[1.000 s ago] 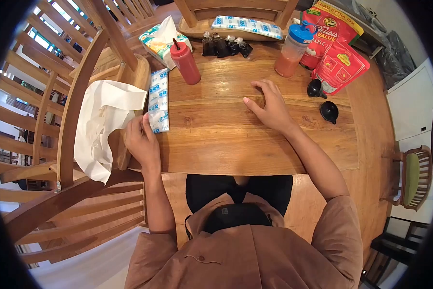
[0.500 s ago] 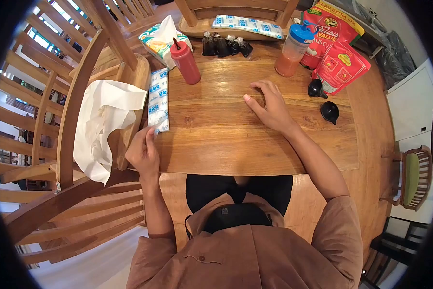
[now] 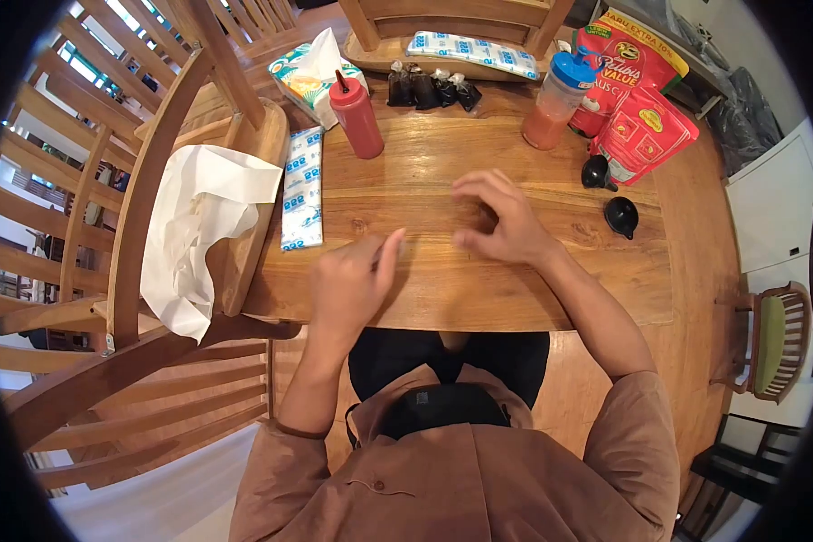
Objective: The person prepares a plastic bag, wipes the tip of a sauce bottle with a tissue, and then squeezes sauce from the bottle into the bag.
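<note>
My left hand (image 3: 347,285) is over the near part of the table, its fingers curled in and the thumb pressed along them. It is slightly blurred, and anything it may hold I cannot make out. To its right is my right hand (image 3: 506,221), with fingers bent but apart and nothing in them. A flat blue-and-white printed plastic packet (image 3: 302,194) lies just beyond my left hand. Past it stands a red squeeze bottle (image 3: 358,122) with a pointed nozzle. Two black funnels (image 3: 620,215) rest to the right of my right hand.
A tissue pack (image 3: 311,77), small dark-filled bags (image 3: 424,88), a blue-lidded bottle of orange-red sauce (image 3: 551,108) and red pouches (image 3: 643,135) line the table's far side. Another printed packet (image 3: 474,54) lies behind. White paper (image 3: 185,244) covers the left chair's seat.
My left hand has left the packet's near end and moved right, toward my right hand. My right hand has shifted slightly nearer, its fingers more bent. The view has shifted a little.
</note>
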Available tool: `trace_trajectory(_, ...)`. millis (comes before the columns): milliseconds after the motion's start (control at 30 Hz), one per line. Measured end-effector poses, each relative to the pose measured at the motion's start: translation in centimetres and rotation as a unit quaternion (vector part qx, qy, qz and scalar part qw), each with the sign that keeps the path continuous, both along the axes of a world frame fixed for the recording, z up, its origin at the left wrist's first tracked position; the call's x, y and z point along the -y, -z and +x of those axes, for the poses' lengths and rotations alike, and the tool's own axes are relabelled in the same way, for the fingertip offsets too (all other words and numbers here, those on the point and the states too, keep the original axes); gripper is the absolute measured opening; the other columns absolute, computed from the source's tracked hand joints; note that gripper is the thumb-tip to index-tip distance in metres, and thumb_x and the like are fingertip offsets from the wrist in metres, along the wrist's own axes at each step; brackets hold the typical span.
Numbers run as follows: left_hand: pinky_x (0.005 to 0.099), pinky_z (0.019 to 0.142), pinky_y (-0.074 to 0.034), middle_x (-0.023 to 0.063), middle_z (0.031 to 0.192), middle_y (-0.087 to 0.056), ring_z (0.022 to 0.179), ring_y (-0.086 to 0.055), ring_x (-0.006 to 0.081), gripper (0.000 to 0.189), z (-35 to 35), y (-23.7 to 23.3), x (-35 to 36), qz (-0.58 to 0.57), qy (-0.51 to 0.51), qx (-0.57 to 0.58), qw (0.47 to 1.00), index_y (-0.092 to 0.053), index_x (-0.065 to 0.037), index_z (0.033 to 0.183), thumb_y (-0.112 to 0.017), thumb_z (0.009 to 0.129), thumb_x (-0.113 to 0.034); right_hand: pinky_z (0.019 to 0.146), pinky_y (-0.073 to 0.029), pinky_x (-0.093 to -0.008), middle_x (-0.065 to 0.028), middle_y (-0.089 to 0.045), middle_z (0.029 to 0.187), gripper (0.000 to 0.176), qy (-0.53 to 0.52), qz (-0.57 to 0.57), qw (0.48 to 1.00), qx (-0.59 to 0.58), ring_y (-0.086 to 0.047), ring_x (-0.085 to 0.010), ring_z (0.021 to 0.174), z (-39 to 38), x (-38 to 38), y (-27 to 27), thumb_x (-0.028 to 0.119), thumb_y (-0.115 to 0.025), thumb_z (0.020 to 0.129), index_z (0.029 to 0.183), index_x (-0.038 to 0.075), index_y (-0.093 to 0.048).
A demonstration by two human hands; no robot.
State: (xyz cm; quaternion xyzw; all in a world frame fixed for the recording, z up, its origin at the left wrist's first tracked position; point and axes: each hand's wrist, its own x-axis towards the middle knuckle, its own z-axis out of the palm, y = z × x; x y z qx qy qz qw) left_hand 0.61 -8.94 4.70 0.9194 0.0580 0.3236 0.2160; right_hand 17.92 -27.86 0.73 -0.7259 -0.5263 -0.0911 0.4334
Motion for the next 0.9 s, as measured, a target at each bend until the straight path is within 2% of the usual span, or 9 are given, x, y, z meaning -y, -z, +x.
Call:
trace_trajectory(67, 0.0355, 0.049, -0.049, 0.0162, 0.065, -0.067, 0.053, -0.065, 0.0316, 0.019, 1.4, 0.4, 0.5, -0.006, 0.015, -0.057, 0.998, -0.072, -0.001, 0.078, -0.074, 0.088, -0.018, 0.083, -0.049, -0.0354, -0.0128, -0.061, 0.105, 0.057, -0.088, -0.005, 0.996, -0.003, -0.061, -0.0268, 0.094, -1.0, 0.1, -1.1, 0.034, -0.086, 0.073, 0.114, 0.003, -0.062)
trace_trajectory(233, 0.0424, 0.053, -0.050, 0.0198, 0.059, -0.063, 0.055, -0.064, 0.0385, 0.037, 4.3, 0.6, 2.2, -0.004, 0.013, -0.121, 0.993, -0.070, 0.000, 0.075, -0.065, 0.093, -0.032, 0.070, -0.053, -0.0336, -0.0122, -0.063, 0.100, 0.060, -0.064, -0.019, 0.996, -0.062, -0.064, -0.0248, 0.077, -2.8, -0.3, -1.1, 0.033, -0.087, 0.071, 0.114, 0.001, -0.061)
trace_trajectory(300, 0.0445, 0.055, -0.051, 0.0208, 0.060, -0.063, 0.057, -0.064, 0.0396, 0.040, 5.0, 0.5, 2.7, -0.080, 0.025, -0.105, 0.991, -0.070, 0.001, 0.077, -0.064, 0.093, -0.036, 0.067, -0.053, -0.0327, -0.0119, -0.064, 0.100, 0.058, -0.038, -0.008, 0.997, -0.074, -0.063, -0.0238, 0.074, -2.6, -0.3, -0.6, 0.028, -0.087, 0.072, 0.116, 0.001, -0.060)
trace_trajectory(367, 0.0454, 0.055, -0.051, 0.0213, 0.060, -0.063, 0.058, -0.065, 0.0405, 0.042, 5.3, 0.4, 2.9, -0.084, 0.036, -0.105, 0.990, -0.068, 0.001, 0.076, -0.064, 0.092, -0.037, 0.061, -0.048, -0.0281, -0.0071, -0.061, 0.087, 0.048, -0.027, 0.034, 0.991, -0.125, -0.057, -0.0186, 0.067, -2.3, -0.3, -0.1, 0.006, -0.081, 0.076, 0.120, 0.003, -0.061)
trace_trajectory(400, 0.0464, 0.056, -0.052, 0.0219, 0.060, -0.063, 0.058, -0.065, 0.0414, 0.044, 5.3, 0.3, 3.0, -0.088, 0.045, -0.107, 0.989, -0.067, 0.002, 0.075, -0.065, 0.091, -0.039, 0.061, -0.048, -0.0281, -0.0071, -0.061, 0.087, 0.048, -0.028, 0.035, 0.991, -0.125, -0.057, -0.0186, 0.067, -2.0, -0.4, -0.1, 0.006, -0.081, 0.076, 0.120, 0.003, -0.061)
trace_trajectory(500, 0.0469, 0.056, -0.051, 0.0219, 0.061, -0.063, 0.059, -0.064, 0.0417, 0.045, 5.2, -0.7, 3.1, -0.051, 0.069, -0.124, 0.989, -0.065, 0.002, 0.074, -0.065, 0.090, -0.040, 0.066, -0.052, -0.0342, -0.0136, -0.066, 0.091, 0.025, -0.044, 0.039, 0.997, -0.055, -0.065, -0.0281, 0.075, -1.4, -0.3, -0.4, 0.002, -0.070, 0.085, 0.109, 0.000, -0.065)
trace_trajectory(600, 0.0444, 0.062, -0.050, 0.0137, 0.060, -0.063, 0.059, -0.065, 0.0358, 0.032, 5.5, -0.1, 2.4, 0.027, 0.090, -0.114, 0.989, -0.069, -0.003, 0.079, -0.070, 0.087, -0.033, 0.065, -0.052, -0.0352, -0.0144, -0.065, 0.085, 0.014, -0.037, 0.016, 0.996, -0.079, -0.065, -0.0305, 0.074, -0.9, 0.0, -0.6, 0.000, -0.066, 0.088, 0.101, -0.001, -0.069)
trace_trajectory(700, 0.0448, 0.068, -0.049, 0.0122, 0.067, -0.065, 0.067, -0.065, 0.0338, 0.022, 5.6, 0.9, 1.7, 0.008, 0.081, -0.136, 0.987, -0.069, -0.005, 0.082, -0.072, 0.085, -0.026, 0.064, -0.050, -0.0334, -0.0147, -0.064, 0.083, 0.011, -0.018, -0.011, 0.994, -0.106, -0.064, -0.0273, 0.071, 0.1, 0.5, -0.6, 0.004, -0.067, 0.089, 0.099, -0.001, -0.070)
trace_trajectory(900, 0.0425, 0.079, -0.046, 0.0114, 0.076, -0.066, 0.080, -0.063, 0.0312, 0.016, 5.9, 1.1, 0.6, 0.024, 0.115, -0.053, 0.992, -0.067, -0.004, 0.085, -0.068, 0.088, -0.020, 0.060, -0.046, -0.0265, -0.0073, -0.065, 0.079, 0.014, -0.014, -0.041, 0.969, -0.242, -0.056, -0.0100, 0.066, 1.2, 1.2, -0.4, 0.011, -0.068, 0.092, 0.098, -0.001, -0.071)
